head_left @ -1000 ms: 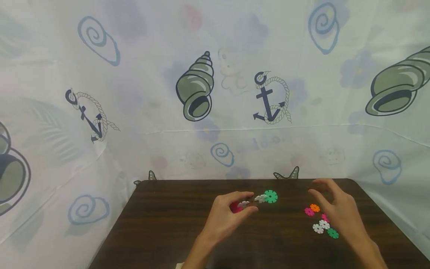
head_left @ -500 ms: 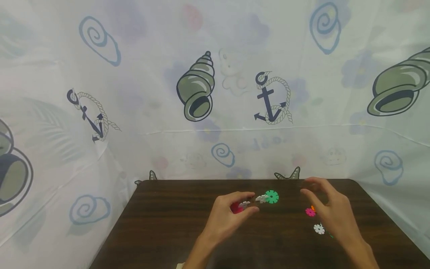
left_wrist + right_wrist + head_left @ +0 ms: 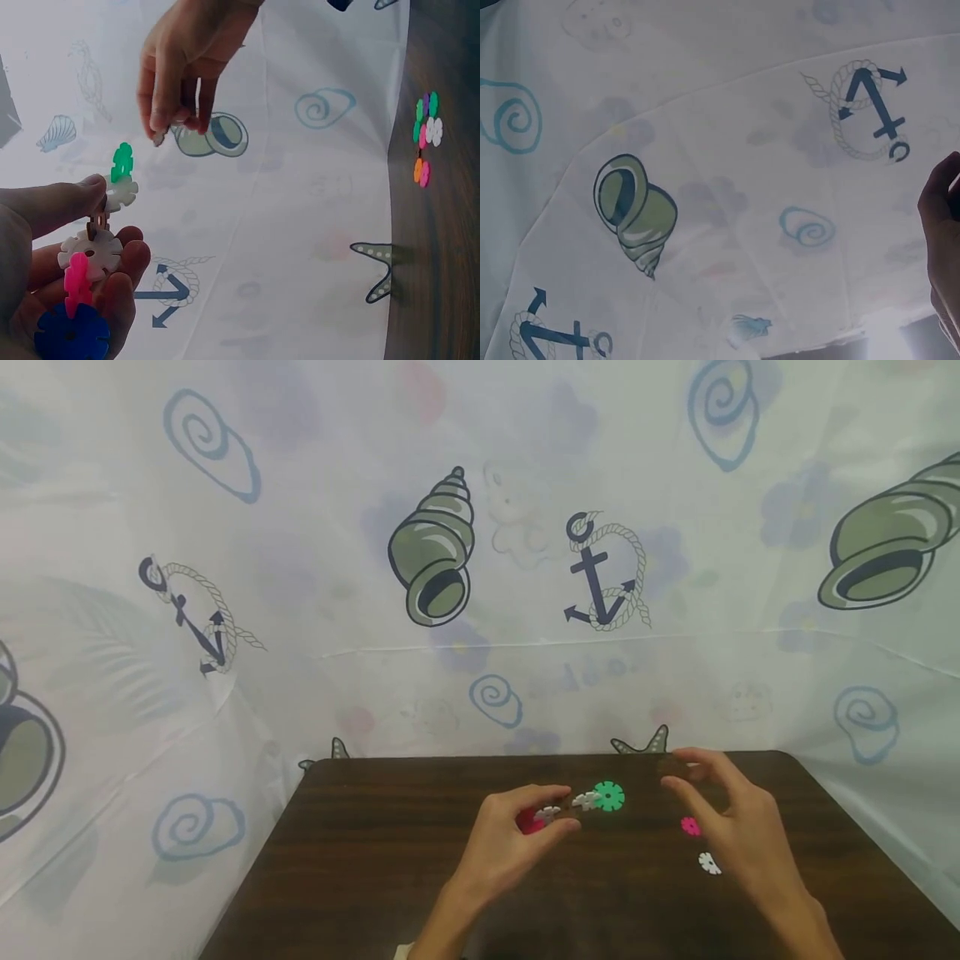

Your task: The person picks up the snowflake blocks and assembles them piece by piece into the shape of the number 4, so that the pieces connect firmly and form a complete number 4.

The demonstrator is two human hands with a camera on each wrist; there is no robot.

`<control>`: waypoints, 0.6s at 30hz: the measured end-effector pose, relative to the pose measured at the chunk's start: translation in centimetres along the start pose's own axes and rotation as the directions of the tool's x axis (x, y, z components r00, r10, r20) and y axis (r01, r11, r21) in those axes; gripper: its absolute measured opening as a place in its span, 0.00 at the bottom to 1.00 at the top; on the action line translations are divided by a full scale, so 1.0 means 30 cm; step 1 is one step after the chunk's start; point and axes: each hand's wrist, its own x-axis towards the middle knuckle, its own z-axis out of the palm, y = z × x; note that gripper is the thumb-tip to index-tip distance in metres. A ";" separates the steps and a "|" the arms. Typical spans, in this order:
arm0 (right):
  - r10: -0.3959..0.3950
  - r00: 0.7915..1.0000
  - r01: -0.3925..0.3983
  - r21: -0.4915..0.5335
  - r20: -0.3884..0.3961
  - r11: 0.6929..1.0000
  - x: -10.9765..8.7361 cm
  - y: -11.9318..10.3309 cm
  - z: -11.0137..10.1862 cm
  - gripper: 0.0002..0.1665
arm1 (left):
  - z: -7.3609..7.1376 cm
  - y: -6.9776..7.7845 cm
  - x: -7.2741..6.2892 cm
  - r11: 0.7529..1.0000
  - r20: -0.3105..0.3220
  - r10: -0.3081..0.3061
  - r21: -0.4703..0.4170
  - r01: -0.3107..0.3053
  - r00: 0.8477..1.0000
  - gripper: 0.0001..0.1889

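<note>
My left hand [image 3: 495,839] holds a chain of interlocking notched plastic discs between thumb and fingers. In the left wrist view the chain runs from a blue disc [image 3: 71,334] through a pink disc [image 3: 77,281], a white disc [image 3: 90,251], a brown disc, and a second white disc [image 3: 122,193], to a green disc [image 3: 122,161] at the free end. To the right, my right hand [image 3: 742,818] is raised over the table, apart from the chain. Its thumb and fingertips pinch a small brown disc [image 3: 672,767]. The right wrist view catches only part of that hand, at the right edge.
Loose discs lie on the dark wooden table [image 3: 360,843] at the right, partly behind my right hand: a pink one [image 3: 691,826] and a white one [image 3: 708,863] show. The left wrist view has several more, including an orange disc [image 3: 418,170]. Behind hangs a patterned white cloth [image 3: 337,610].
My right hand has moved left toward the chain, covering more of the loose discs. The left hand and its chain stay nearly in place.
</note>
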 end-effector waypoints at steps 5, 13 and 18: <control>-0.005 1.000 0.005 0.015 0.022 1.000 -0.011 -0.023 0.009 0.21 | 0.005 0.000 0.001 1.000 0.007 -0.025 -0.008 0.025 1.000 0.17; -0.023 1.000 0.023 0.021 0.002 1.000 -0.030 -0.060 0.035 0.22 | 0.007 -0.003 0.003 1.000 0.008 -0.027 0.000 0.027 1.000 0.17; -0.064 0.998 0.064 0.089 0.001 0.994 -0.034 -0.068 0.049 0.24 | 0.006 -0.004 0.005 1.000 0.009 -0.024 0.008 0.024 1.000 0.17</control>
